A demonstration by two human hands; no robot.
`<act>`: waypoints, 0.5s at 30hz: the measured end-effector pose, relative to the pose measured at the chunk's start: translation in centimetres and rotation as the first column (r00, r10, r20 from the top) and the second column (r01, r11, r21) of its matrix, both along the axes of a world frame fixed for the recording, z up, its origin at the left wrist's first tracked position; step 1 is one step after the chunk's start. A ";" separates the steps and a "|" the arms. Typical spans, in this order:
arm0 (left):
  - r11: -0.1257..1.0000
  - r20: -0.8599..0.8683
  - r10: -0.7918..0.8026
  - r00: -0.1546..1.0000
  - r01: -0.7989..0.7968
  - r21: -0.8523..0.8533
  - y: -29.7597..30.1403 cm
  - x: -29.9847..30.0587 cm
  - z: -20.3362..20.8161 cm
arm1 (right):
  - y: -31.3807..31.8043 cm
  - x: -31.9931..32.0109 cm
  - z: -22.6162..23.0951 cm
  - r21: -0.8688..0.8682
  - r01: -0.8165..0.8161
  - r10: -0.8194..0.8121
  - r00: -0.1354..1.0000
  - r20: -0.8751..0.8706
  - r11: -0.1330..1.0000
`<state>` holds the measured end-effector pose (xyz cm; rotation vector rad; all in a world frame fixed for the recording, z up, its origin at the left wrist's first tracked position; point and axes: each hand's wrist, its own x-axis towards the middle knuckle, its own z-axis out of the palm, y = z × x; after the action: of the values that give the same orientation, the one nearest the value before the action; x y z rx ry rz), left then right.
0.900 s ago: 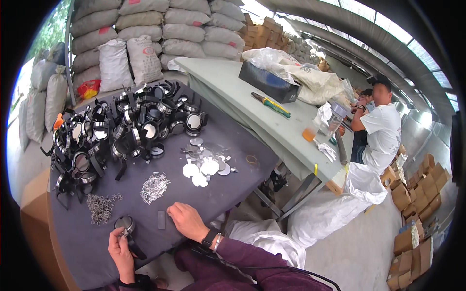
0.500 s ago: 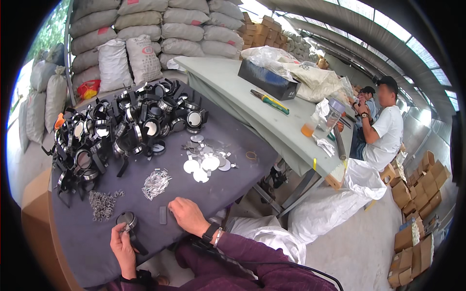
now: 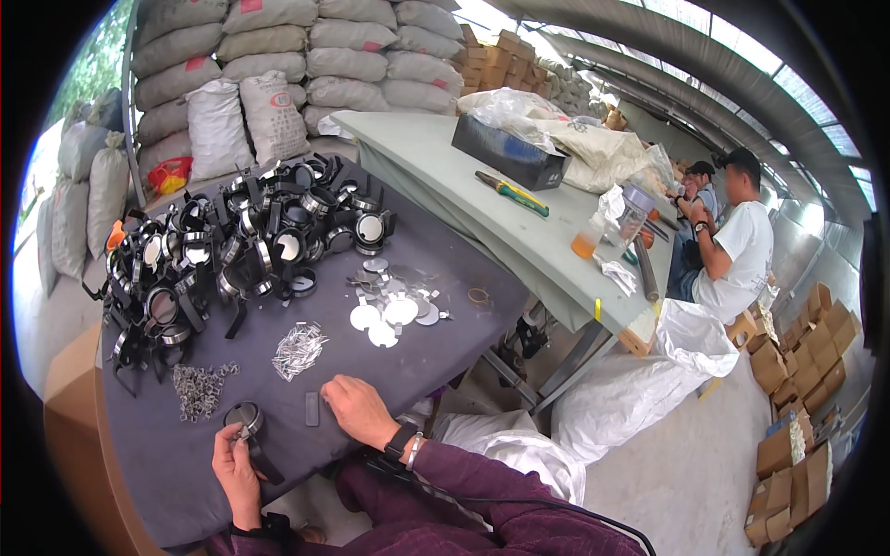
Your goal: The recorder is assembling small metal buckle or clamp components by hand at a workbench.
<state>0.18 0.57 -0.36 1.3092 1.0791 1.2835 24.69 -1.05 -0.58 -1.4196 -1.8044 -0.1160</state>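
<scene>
Between the left hand (image 3: 237, 468) and piled black-strapped pieces (image 3: 197, 253) lie small metal bits (image 3: 197, 393).

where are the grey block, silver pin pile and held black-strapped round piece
Grey block (image 3: 311, 410): head view, middle of its top face.
Silver pin pile (image 3: 299, 352): head view, middle of the heap.
Held black-strapped round piece (image 3: 246, 415): head view, its round face.

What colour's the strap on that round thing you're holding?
The strap is black; best in head view.
</scene>
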 end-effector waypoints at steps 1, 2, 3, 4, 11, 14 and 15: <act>1.000 -0.001 -0.004 1.000 0.004 0.002 0.0 0.0 -0.1 | 0.0 0.0 0.0 0.000 0.001 -0.001 1.000 0.007 1.000; 1.000 -0.002 -0.009 1.000 0.009 0.002 0.0 0.0 -0.1 | 0.0 0.0 0.0 0.000 0.002 -0.002 1.000 0.005 1.000; 1.000 -0.005 -0.010 1.000 0.010 0.002 0.0 0.1 -0.1 | -0.1 0.1 0.0 0.003 0.002 -0.002 1.000 0.006 1.000; 1.000 0.000 -0.008 1.000 0.008 0.003 0.0 0.2 -0.1 | -0.1 0.2 0.0 0.005 0.004 -0.004 1.000 0.007 1.000; 0.999 -0.002 -0.023 1.000 0.023 -0.026 0.2 0.0 0.0 | -0.3 0.1 -0.1 0.016 0.029 -0.029 0.999 0.015 0.999; 0.999 -0.039 0.015 0.999 -0.016 -0.033 -0.1 -1.1 0.0 | 0.2 -0.6 -0.5 0.006 -0.010 0.010 1.000 0.003 1.000; 0.998 -0.094 0.035 0.995 -0.039 -0.041 -0.7 -1.5 0.6 | 0.3 -1.0 -0.6 0.026 -0.034 0.034 0.999 0.025 0.999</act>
<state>-1.31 -0.12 0.19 1.3336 1.1942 1.2298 23.67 -0.78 -1.14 -1.3737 -1.8392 -0.1400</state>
